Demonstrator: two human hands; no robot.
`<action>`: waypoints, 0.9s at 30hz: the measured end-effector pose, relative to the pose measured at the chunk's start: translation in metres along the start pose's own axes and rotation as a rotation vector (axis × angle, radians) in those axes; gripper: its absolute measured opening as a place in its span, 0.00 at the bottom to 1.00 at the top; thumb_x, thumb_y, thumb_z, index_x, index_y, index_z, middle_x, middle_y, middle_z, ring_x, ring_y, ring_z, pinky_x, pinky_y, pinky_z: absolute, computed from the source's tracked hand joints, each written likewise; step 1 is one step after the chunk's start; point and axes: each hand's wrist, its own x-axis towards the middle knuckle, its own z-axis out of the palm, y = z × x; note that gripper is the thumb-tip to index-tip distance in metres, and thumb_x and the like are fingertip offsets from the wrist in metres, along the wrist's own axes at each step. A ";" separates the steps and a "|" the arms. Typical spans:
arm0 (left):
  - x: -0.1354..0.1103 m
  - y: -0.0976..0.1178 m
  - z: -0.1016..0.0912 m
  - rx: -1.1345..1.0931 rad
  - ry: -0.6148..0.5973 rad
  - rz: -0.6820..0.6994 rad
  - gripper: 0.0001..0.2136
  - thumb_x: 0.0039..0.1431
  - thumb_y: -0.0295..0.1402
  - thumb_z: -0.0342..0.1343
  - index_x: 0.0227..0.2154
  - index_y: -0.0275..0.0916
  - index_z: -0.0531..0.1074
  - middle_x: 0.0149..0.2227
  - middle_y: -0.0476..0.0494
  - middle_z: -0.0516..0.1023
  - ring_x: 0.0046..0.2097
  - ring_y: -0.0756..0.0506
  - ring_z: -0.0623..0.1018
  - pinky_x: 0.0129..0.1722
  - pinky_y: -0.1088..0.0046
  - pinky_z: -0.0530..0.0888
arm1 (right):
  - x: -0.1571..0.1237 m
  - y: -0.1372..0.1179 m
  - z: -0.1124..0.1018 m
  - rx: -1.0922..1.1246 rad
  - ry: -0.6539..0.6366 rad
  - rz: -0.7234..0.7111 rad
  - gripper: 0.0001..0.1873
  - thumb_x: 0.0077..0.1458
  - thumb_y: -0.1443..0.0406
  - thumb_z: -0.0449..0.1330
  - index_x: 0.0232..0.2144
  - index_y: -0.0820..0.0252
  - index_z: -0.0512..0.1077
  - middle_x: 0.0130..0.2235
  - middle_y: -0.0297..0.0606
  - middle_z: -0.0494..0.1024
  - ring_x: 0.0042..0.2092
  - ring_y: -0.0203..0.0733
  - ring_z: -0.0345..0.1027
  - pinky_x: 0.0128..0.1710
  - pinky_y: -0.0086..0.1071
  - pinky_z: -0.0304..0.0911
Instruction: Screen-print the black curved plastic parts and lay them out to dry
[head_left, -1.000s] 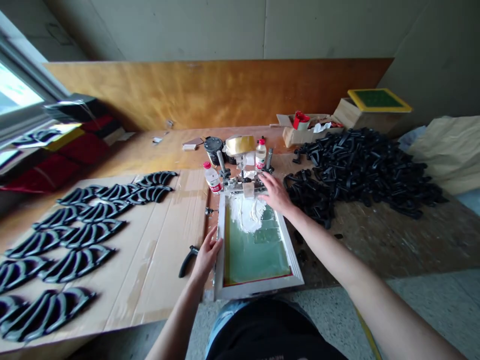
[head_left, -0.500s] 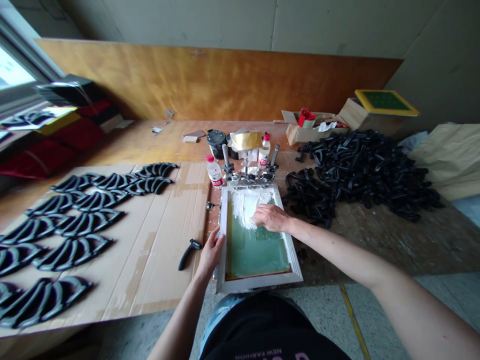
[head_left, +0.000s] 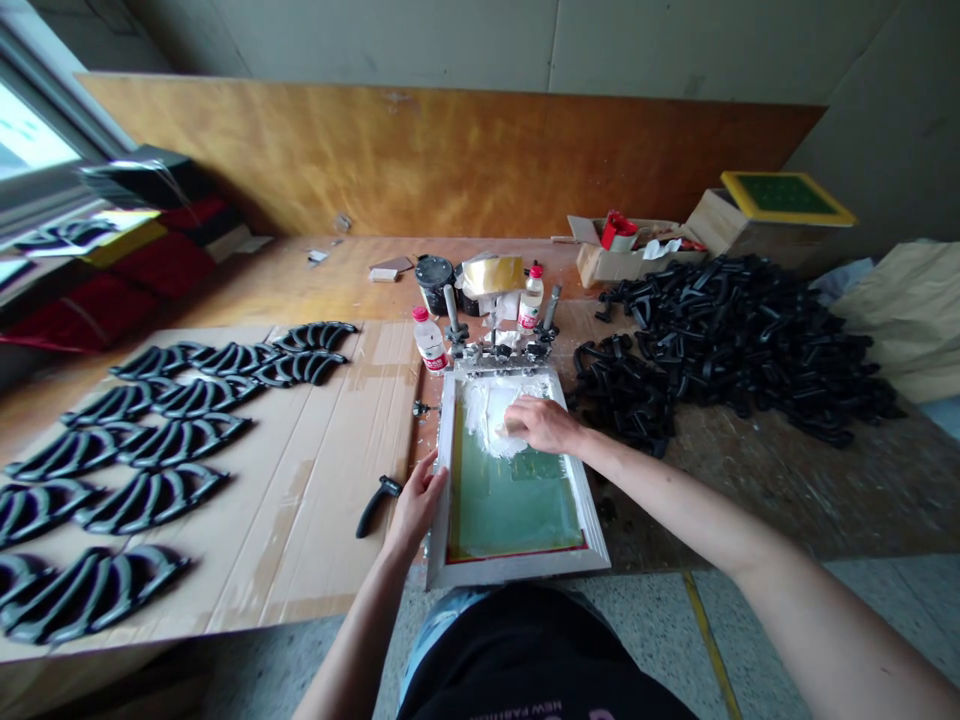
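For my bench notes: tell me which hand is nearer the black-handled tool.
Left. The left hand rests on the screen frame right of the tool; the right hand is farther right, on the white paste.

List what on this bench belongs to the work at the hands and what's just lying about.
In use: left hand on the metal screen frame; right hand in white paste on the green screen; hinge clamps.
Lying about: black-handled tool; two plastic bottles; heaped black plastic parts; rows of black arched parts; yellow-framed screen.
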 end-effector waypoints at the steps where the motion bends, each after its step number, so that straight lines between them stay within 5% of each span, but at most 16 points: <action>1: -0.001 0.003 -0.003 -0.008 -0.014 0.007 0.38 0.51 0.54 0.58 0.62 0.40 0.62 0.33 0.44 0.81 0.32 0.45 0.78 0.29 0.72 0.71 | 0.013 0.003 -0.006 0.014 0.037 0.057 0.12 0.56 0.67 0.63 0.44 0.58 0.75 0.39 0.38 0.77 0.43 0.42 0.68 0.45 0.33 0.62; 5: -0.013 0.034 -0.016 -0.122 -0.067 0.026 0.37 0.52 0.55 0.58 0.62 0.44 0.62 0.34 0.47 0.80 0.30 0.47 0.77 0.28 0.74 0.71 | 0.059 0.029 -0.036 -0.028 0.190 0.303 0.32 0.54 0.65 0.67 0.60 0.49 0.66 0.45 0.36 0.77 0.43 0.41 0.70 0.45 0.32 0.63; 10: -0.015 0.097 -0.019 -0.268 0.019 0.135 0.30 0.55 0.59 0.52 0.49 0.40 0.75 0.35 0.46 0.78 0.28 0.49 0.75 0.26 0.75 0.70 | 0.032 0.081 -0.068 -0.027 0.487 0.612 0.18 0.60 0.63 0.58 0.53 0.58 0.71 0.37 0.36 0.79 0.39 0.42 0.72 0.43 0.33 0.64; 13: 0.002 0.132 -0.012 -0.484 0.030 0.347 0.26 0.55 0.55 0.54 0.46 0.39 0.74 0.41 0.43 0.78 0.37 0.46 0.78 0.34 0.72 0.75 | -0.009 0.094 -0.050 0.050 0.503 0.839 0.10 0.60 0.66 0.56 0.41 0.61 0.75 0.32 0.38 0.78 0.36 0.43 0.71 0.40 0.34 0.64; 15: 0.013 0.144 -0.004 -0.568 0.024 0.377 0.24 0.56 0.53 0.55 0.46 0.38 0.73 0.41 0.42 0.78 0.39 0.45 0.78 0.34 0.71 0.76 | -0.028 0.085 -0.022 0.116 0.396 0.802 0.08 0.58 0.65 0.59 0.39 0.61 0.75 0.34 0.39 0.79 0.37 0.43 0.71 0.41 0.34 0.64; 19: 0.010 0.121 0.025 -0.642 0.131 0.255 0.24 0.58 0.53 0.53 0.49 0.40 0.69 0.40 0.42 0.79 0.37 0.47 0.78 0.32 0.73 0.76 | -0.038 0.036 0.030 0.091 0.129 0.448 0.17 0.51 0.64 0.68 0.45 0.55 0.75 0.42 0.38 0.77 0.46 0.44 0.68 0.49 0.38 0.62; 24: -0.028 0.046 0.075 -0.523 -0.235 -0.262 0.28 0.55 0.55 0.55 0.50 0.39 0.68 0.48 0.33 0.78 0.42 0.41 0.79 0.34 0.66 0.78 | -0.027 -0.039 0.056 -0.042 0.210 0.409 0.08 0.59 0.63 0.62 0.41 0.57 0.77 0.37 0.41 0.74 0.44 0.45 0.64 0.47 0.39 0.62; 27: -0.027 0.014 0.063 -0.475 -0.214 -0.296 0.27 0.55 0.57 0.53 0.44 0.38 0.70 0.37 0.39 0.79 0.35 0.45 0.78 0.32 0.69 0.76 | -0.037 -0.057 0.062 0.064 0.119 0.120 0.10 0.62 0.67 0.57 0.45 0.55 0.76 0.37 0.38 0.75 0.44 0.42 0.66 0.47 0.35 0.63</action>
